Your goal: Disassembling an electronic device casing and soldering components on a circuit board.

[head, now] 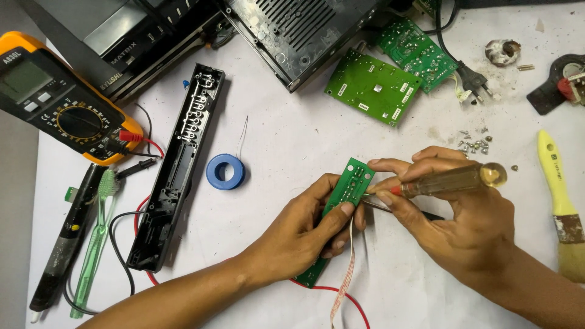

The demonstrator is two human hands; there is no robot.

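Head view: left hand (pixel 304 225) fingers closed round narrow green board (pixel 341 201), held mid-worktop (pixel 292 134). Right hand (pixel 463 213) grips screwdriver (pixel 451 181), tip on board, prob. at a solder joint. Board looks light, stiff, fragile; best held by edges.

The left hand (pixel 304 228) hides the middle of the narrow board (pixel 344 195); the brush (pixel 563 213) bristles run off-frame.

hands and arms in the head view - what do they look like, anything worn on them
Both forearms are bare, with no sleeves in view. The left hand and right hand wear no gloves, and no watch or bracelet shows at either wrist. The fingernails are short and unpainted.
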